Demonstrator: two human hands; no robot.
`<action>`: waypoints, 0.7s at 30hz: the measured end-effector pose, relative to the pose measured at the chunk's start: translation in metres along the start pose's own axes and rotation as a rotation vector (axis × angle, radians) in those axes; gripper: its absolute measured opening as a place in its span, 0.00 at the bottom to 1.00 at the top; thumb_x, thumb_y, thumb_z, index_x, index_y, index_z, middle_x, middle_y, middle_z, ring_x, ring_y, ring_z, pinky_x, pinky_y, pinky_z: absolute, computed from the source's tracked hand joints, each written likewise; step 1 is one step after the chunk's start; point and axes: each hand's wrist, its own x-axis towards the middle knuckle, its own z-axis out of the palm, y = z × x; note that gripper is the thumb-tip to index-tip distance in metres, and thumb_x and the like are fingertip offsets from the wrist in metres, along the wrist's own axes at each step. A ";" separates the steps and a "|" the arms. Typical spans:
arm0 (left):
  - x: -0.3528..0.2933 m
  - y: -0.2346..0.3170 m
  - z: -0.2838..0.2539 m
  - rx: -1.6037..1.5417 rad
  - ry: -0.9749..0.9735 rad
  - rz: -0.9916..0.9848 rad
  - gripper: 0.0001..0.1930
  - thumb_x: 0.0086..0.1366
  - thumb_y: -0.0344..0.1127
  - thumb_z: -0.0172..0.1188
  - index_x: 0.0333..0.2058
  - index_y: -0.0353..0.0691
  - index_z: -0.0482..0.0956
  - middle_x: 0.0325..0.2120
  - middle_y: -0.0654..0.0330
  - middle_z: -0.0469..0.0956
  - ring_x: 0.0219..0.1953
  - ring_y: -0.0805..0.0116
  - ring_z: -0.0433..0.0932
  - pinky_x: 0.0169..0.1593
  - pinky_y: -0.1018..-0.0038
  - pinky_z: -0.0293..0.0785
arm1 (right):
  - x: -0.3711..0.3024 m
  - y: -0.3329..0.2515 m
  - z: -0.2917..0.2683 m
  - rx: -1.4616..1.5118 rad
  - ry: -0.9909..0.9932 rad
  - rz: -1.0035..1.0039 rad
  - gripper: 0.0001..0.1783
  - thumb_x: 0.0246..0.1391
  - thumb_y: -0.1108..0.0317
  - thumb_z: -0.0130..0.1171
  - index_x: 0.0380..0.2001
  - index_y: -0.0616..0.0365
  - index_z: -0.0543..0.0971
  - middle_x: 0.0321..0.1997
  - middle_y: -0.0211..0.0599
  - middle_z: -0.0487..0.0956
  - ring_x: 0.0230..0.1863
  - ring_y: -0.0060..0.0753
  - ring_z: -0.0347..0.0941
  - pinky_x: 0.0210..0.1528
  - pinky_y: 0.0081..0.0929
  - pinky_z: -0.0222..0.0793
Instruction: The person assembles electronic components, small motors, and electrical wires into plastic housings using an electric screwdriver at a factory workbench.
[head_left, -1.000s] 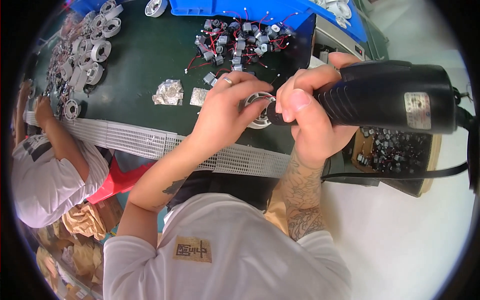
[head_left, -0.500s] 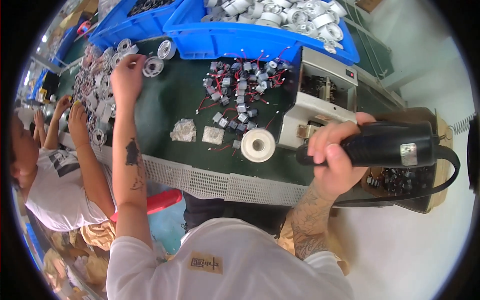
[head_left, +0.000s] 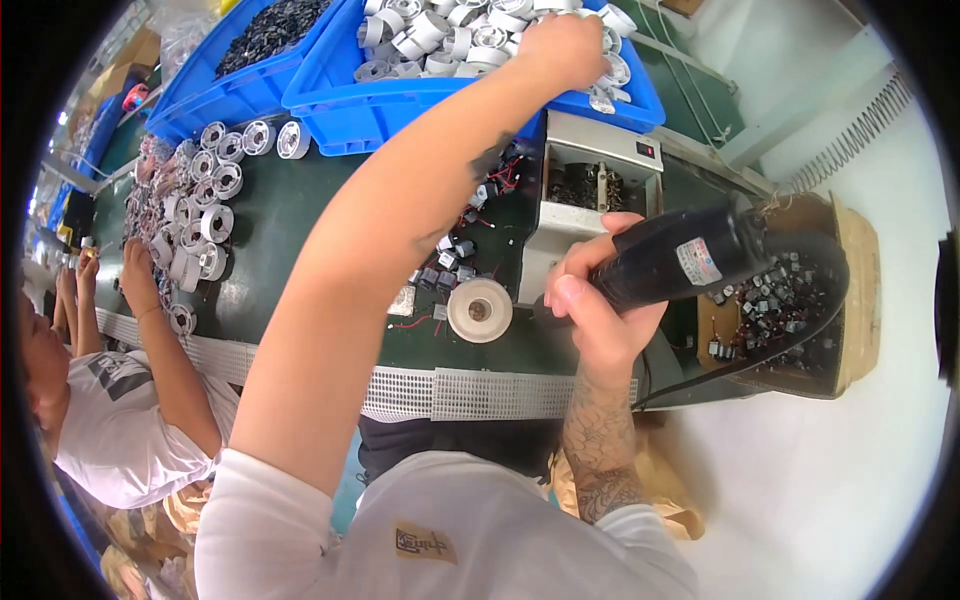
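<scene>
My left hand reaches across to the blue bin at the back, down among white round plastic housings. Its fingertips are hidden there, so I cannot tell what they grip. My right hand is wrapped around a black electric screwdriver, held nearly level above the right side of the bench. Below and left of that hand sits a white round fixture with a hole in its middle. Small motors with red wires lie behind the fixture, partly covered by my left forearm.
A metal screw feeder stands beside the screwdriver. At right is a cardboard box with motors, crossed by the screwdriver's cable. Another blue bin holds black parts. Housings with wires crowd the left bench, where a co-worker sits.
My left hand has moved from the row of housings at left to the blue bin at back right. The screwdriver remains in my right hand, tilted more upward. The view has shifted.
</scene>
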 end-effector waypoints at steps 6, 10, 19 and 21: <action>-0.020 0.017 -0.075 -0.196 0.179 -0.227 0.17 0.58 0.40 0.59 0.42 0.33 0.79 0.33 0.44 0.81 0.37 0.47 0.81 0.42 0.59 0.77 | 0.004 -0.001 -0.006 0.019 0.038 -0.039 0.30 0.43 0.84 0.62 0.52 0.70 0.66 0.23 0.36 0.76 0.22 0.21 0.71 0.26 0.19 0.66; -0.077 0.004 -0.155 -0.676 -0.028 -0.342 0.15 0.61 0.38 0.59 0.38 0.30 0.79 0.28 0.45 0.80 0.31 0.49 0.80 0.36 0.63 0.75 | 0.001 -0.009 -0.004 0.069 0.051 -0.043 0.32 0.42 0.85 0.61 0.54 0.69 0.64 0.22 0.37 0.75 0.21 0.22 0.69 0.25 0.19 0.66; -0.258 0.033 -0.176 -0.593 -0.363 -0.222 0.10 0.62 0.29 0.59 0.42 0.35 0.80 0.29 0.53 0.74 0.31 0.56 0.76 0.38 0.66 0.72 | -0.003 -0.015 -0.001 0.035 0.018 -0.037 0.34 0.43 0.82 0.58 0.57 0.68 0.60 0.23 0.37 0.72 0.20 0.25 0.67 0.23 0.24 0.66; -0.261 0.038 -0.171 -0.544 -0.325 -0.246 0.09 0.61 0.31 0.61 0.41 0.36 0.80 0.30 0.52 0.74 0.32 0.54 0.76 0.38 0.64 0.72 | -0.003 -0.014 -0.001 -0.055 -0.015 -0.040 0.34 0.46 0.78 0.55 0.58 0.68 0.58 0.23 0.36 0.69 0.18 0.27 0.64 0.21 0.29 0.65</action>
